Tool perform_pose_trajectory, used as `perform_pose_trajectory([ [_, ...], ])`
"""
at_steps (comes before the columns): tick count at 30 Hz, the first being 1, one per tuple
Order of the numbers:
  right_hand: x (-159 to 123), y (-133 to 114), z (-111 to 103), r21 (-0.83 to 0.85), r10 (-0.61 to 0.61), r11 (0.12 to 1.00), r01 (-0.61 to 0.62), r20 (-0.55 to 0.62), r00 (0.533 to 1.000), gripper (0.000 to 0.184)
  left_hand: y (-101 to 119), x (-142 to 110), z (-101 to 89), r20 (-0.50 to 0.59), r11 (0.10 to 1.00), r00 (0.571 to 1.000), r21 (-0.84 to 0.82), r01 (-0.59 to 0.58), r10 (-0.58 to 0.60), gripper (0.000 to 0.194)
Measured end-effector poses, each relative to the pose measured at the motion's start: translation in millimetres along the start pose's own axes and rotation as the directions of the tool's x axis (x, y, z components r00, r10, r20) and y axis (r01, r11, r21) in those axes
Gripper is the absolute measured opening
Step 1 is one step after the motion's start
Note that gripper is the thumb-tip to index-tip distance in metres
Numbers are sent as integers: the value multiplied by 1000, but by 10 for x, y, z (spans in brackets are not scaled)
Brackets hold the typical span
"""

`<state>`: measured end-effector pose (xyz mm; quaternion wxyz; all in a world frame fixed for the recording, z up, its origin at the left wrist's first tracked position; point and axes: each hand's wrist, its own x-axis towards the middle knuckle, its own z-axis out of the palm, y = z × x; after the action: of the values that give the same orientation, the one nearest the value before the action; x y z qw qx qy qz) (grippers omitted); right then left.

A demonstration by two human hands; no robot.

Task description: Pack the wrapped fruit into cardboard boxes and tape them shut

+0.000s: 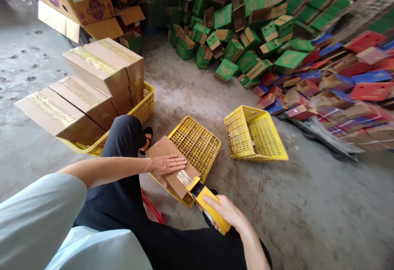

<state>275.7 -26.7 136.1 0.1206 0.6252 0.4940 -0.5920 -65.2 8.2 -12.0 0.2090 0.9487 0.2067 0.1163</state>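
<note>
My left hand (pixel 166 165) lies flat on a brown cardboard box (pixel 189 171), its fingers stretched across the top face. My right hand (pixel 226 210) is wrapped round the handle of a yellow tape dispenser (pixel 212 210). The dispenser's head touches the near right end of the box, beside a short strip of shiny clear tape (pixel 184 178) on the top. Under the box is an upturned yellow plastic crate (pixel 197 138) with a grid bottom. It stands on the floor between my legs.
To the left, a yellow crate (pixel 146 105) holds several taped cardboard boxes (pixel 89 62). Another yellow crate (pixel 266 136) lies tipped on the concrete floor at right. Behind are heaped green cartons (pixel 226 71) and red and blue cartons (pixel 371 91). A large printed carton (pixel 89 3) stands back left.
</note>
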Motion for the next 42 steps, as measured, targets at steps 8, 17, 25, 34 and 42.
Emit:
perform_pose_trajectory([
  [8,-98,114,81,47,0,999,4,-72,997,46,222,8,-51,44,999,999,32,26,-27,98],
  [17,18,157,87,49,1,999,1,-50,999,41,408,110,46,65,999,997,6,-34,34,97],
  [25,-39,248,5,60,14,998,-13,-24,1000,43,300,124,75,135,997,991,-72,-10,20,98],
  [34,-137,434,64,74,0,997,7,-99,995,50,396,146,105,91,1000,996,13,-25,24,97],
  [42,-74,463,107,93,-1,996,10,-92,996,41,638,404,67,121,994,987,-15,-106,107,110],
])
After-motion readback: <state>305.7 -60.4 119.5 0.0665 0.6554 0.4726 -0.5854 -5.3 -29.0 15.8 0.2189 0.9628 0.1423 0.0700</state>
